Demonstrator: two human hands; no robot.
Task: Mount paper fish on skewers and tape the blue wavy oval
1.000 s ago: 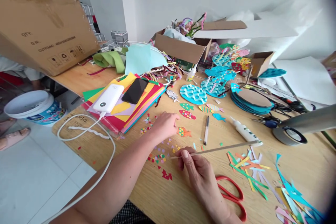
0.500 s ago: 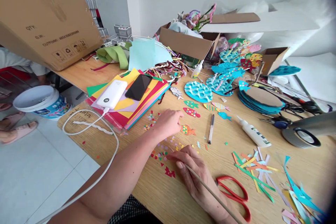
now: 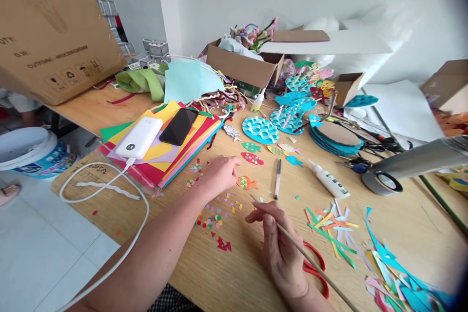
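My left hand [image 3: 221,174] rests on the table with its fingers curled, the tips at the left edge of an orange paper fish [image 3: 247,183] with a yellow-and-green patterned front. Whether they pinch anything is hidden. My right hand [image 3: 280,241] grips a thin wooden stick [image 3: 310,262] like a pencil, its tip just below the fish. Small paper dots [image 3: 212,221] and red paper scraps [image 3: 224,244] lie between my arms. Red-handled scissors [image 3: 317,265] are partly covered by my right hand. Green, red, striped and blue paper fish [image 3: 252,158] lie beyond.
A pen [image 3: 278,180] and a white glue bottle [image 3: 331,180] lie to the right, near paper strips [image 3: 334,226]. Coloured sheets carry a phone [image 3: 179,126] and a white power bank [image 3: 139,137], whose cable [image 3: 148,209] crosses my left forearm. A grey cylinder [image 3: 417,156] stands at right.
The view has turned right, so things sit further left. My right hand has lifted the stick's tip away from the paper dots, towards the orange fish. My left hand stays beside that fish.
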